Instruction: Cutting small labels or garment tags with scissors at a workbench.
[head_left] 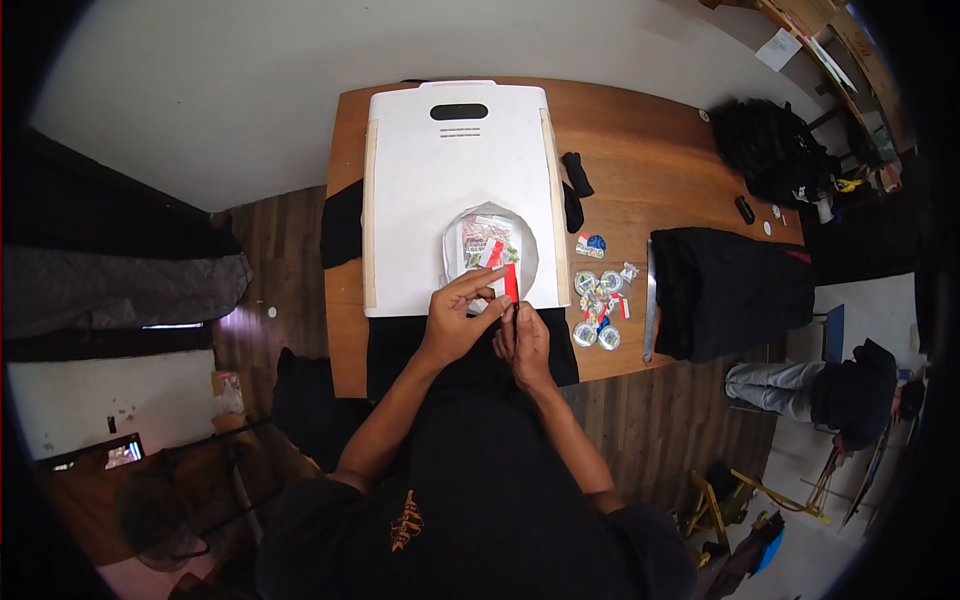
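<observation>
A small red-and-white flag-like piece (511, 283) is pinched upright in my left hand (458, 315), between the thumb and fingers. My right hand (525, 345) has its fingers closed at the lower end of the same piece. Just beyond the hands lies a round, translucent plastic container (530, 240), a bag or a tub, I cannot tell which. Inside it are printed pieces and another red-and-white piece (493, 251), partly hidden by my left fingers. The container rests on the front part of a white board (410, 200) with an oval slot at its far end.
On the wooden table (640, 160), right of the board, lie several round badge-like pieces (585, 333). Beyond them are folded black cloth (730, 290), a metal ruler (650, 300) and a black bag (775, 150). A person (850, 395) is at the far right.
</observation>
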